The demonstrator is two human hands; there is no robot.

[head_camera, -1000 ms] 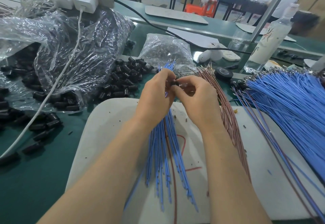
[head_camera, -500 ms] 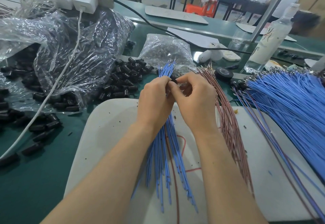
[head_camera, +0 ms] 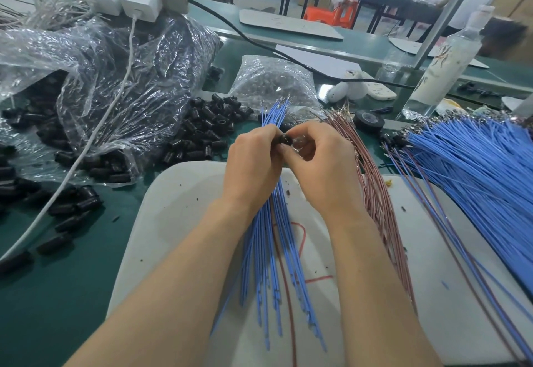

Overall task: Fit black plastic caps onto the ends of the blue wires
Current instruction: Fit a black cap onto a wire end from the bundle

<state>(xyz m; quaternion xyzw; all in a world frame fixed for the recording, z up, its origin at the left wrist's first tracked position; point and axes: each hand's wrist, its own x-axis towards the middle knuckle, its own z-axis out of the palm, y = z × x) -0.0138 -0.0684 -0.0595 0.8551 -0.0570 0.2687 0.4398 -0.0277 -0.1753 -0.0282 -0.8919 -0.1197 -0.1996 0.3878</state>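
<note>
My left hand [head_camera: 253, 162] is closed around a bundle of blue wires [head_camera: 277, 260] that fans out above and below the fist. A small black plastic cap [head_camera: 284, 139] sits between the fingertips of both hands. My right hand [head_camera: 320, 164] pinches that cap from the right, its fingers touching my left thumb. Whether a wire end is inside the cap is hidden by the fingers. Loose black caps [head_camera: 206, 133] lie in a heap just left of my hands.
A white board [head_camera: 173, 208] lies under my forearms. Red-brown wires [head_camera: 375, 193] run beside my right hand, and a large pile of blue wires [head_camera: 473, 176] fills the right. Clear bags [head_camera: 115, 78] of caps, a white cable, a tape roll [head_camera: 369, 121] and a bottle [head_camera: 441, 69] stand behind.
Both hands stay pressed together at the cap, shifting slightly left and down. The wire bundle tips a little with my left hand.
</note>
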